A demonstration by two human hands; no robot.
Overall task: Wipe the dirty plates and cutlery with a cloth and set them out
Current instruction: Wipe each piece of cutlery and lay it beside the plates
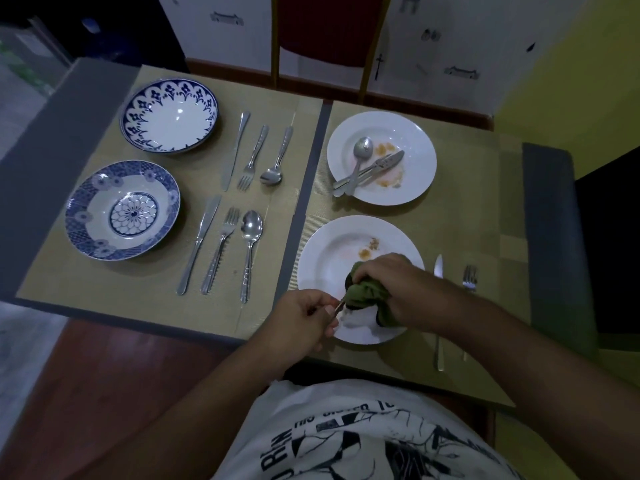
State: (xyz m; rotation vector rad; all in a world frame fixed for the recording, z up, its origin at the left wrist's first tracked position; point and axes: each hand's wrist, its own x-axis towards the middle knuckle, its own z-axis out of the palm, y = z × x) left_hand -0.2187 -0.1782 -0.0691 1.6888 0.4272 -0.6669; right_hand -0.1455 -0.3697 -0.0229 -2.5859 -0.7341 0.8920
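Both of your hands are over the near white plate (332, 258), which lies on the right placemat (467, 220) close to your body. Your left hand (301, 323) pinches the thin handle of a piece of cutlery (337, 306) between thumb and fingertips at the plate's near left rim. The other end of that piece is buried in the green cloth (363, 294), so you cannot tell what kind it is. Your right hand (398, 289) has its fingers curled round the bunched cloth and grips it over the near half of the plate. Orange-brown smears (369, 249) show on the plate just beyond the cloth.

Just right of this plate, a knife (438, 268) and a fork (469, 277) lie side by side on the mat, partly hidden under your right forearm. Farther off on the same mat, the far white plate (415, 140) carries orange stains and a spoon (363, 148) crossed over other cutlery, with the handles reaching past its near left rim.

On the left placemat (104, 271) stand two blue-patterned bowls, the far bowl (169, 116) and the near bowl (123, 209). To the right of each lies a row of knife, fork and spoon, the far set (255, 154) and the near set (220, 251). The pieces in each row lie apart from one another.
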